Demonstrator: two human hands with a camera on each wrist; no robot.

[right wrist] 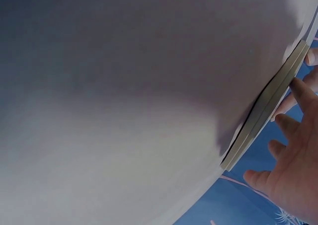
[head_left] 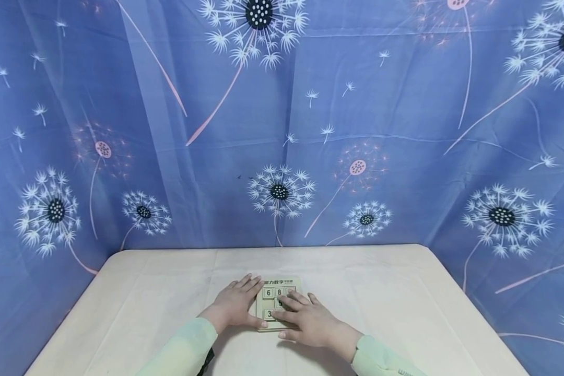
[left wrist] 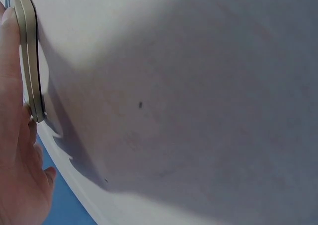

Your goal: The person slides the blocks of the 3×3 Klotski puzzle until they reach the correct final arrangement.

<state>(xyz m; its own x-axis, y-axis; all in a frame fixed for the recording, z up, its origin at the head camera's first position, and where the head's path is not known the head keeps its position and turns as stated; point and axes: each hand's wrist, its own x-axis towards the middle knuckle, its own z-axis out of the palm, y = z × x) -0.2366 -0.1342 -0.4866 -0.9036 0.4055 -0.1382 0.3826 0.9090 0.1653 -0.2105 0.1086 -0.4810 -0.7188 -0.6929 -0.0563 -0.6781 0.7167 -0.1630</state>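
While both hands [head_left: 237,304] [head_left: 314,322] touch it, the number board [head_left: 268,302] lies between them.

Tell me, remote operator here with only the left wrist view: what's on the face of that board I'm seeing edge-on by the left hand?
Observer: In the head view, the board has a 6 tile and, just right of it, an 8 tile, under a printed heading.

Operator: Okay, and where's the right hand?

Observer: At the board's right side, with fingers lying over part of the face, so I can't read every tile.
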